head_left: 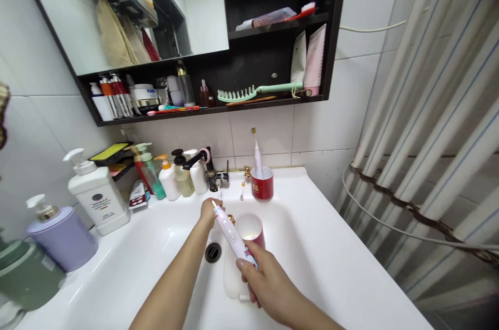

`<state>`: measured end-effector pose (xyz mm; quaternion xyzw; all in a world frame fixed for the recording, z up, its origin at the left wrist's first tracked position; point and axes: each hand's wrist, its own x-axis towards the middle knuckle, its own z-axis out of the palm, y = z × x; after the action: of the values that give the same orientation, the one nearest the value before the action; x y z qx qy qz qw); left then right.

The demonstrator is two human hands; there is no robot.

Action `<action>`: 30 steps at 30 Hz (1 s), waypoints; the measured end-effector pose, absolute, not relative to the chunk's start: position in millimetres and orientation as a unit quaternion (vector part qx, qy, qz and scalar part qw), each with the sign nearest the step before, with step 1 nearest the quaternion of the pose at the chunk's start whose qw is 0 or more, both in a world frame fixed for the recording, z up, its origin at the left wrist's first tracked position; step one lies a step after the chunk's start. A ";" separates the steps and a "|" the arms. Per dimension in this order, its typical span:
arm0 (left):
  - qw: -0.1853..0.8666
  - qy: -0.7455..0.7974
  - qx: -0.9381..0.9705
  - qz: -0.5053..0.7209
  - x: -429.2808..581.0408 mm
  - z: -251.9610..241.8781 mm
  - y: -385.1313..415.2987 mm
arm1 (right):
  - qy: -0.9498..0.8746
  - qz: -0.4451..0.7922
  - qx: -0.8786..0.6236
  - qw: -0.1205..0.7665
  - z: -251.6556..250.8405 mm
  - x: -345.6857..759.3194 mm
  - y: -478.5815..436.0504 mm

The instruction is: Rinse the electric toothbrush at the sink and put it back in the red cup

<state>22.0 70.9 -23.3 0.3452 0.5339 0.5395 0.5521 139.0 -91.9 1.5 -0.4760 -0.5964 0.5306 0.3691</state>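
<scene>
My right hand (263, 275) is closed round the lower part of a pale pink electric toothbrush handle (232, 234), whose thin metal tip has no brush head on it. Beyond that tip, near the tap (211, 174), is my left hand (209, 211), with its fingers curled and partly hidden; what they hold, if anything, cannot be made out. A red cup (258, 239) with whitish liquid stands in the basin behind the handle, on or beside a pale translucent object (233, 280). On the ledge lies a small brush head (242, 190).
Another red cup (262, 188) on the ledge holds a second electric toothbrush (258, 161). Pump bottles (99, 197) line the left and back of the sink (323, 247). A dark cabinet shelf (210, 111) hangs above; white pipes (424, 111) run at the right.
</scene>
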 end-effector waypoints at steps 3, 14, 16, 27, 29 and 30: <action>0.582 0.503 0.296 0.567 5.9 -17.2 42.9 | -0.604 0.521 -0.490 0.353 -0.5 138.1 -89.8; 0.718 0.354 0.167 0.575 -4.6 11.8 4.3 | -0.600 0.541 -0.503 0.307 -5.3 132.3 -90.8; 0.728 0.342 0.173 0.569 -0.9 12.6 3.0 | -0.592 0.547 -0.502 0.313 -6.1 132.1 -89.9; 0.716 0.331 0.206 0.579 7.1 6.9 3.4 | -0.532 0.603 -0.494 0.331 -4.5 131.9 -90.7; 0.714 0.339 0.215 0.573 7.2 6.5 3.0 | -0.528 0.604 -0.495 0.334 -5.5 131.6 -90.6; 0.715 0.341 0.220 0.569 7.2 6.4 2.8 | -0.525 0.606 -0.494 0.336 -5.4 131.3 -90.8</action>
<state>7.2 2.8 6.4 0.2197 0.3412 0.5691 0.7151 131.3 -90.8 -5.4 -0.4941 -0.5249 0.6059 0.3365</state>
